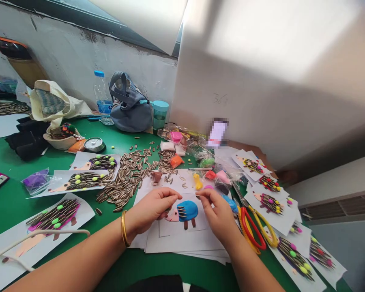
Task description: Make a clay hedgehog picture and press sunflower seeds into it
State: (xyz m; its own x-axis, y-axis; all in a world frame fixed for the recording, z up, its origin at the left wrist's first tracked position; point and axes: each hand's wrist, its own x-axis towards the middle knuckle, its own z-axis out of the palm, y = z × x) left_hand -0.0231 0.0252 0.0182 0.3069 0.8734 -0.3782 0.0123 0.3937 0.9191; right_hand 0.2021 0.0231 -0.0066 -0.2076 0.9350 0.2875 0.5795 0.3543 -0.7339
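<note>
A hedgehog picture lies in front of me on white paper [167, 232]. Its body is blue clay [190, 210], with a pale pink face [172, 215] and brown feet. Several striped sunflower seeds [182, 211] stick in the blue clay near the face. My left hand [153, 207], wearing a gold bangle [123, 229], is closed over the left of the picture; what its fingers hold is hidden. At the right of the blue body, my right hand [215, 213] pinches a small dark-tipped thing that looks like a sunflower seed.
Loose sunflower seeds [124, 178] spread beyond my left hand. Finished-looking hedgehog cards [85, 179] lie left, more cards [269, 202] right. Red-handled scissors [252, 231] rest beside my right forearm. Clay lumps [197, 181], a blue bag [130, 113] and a bottle [103, 99] stand farther back.
</note>
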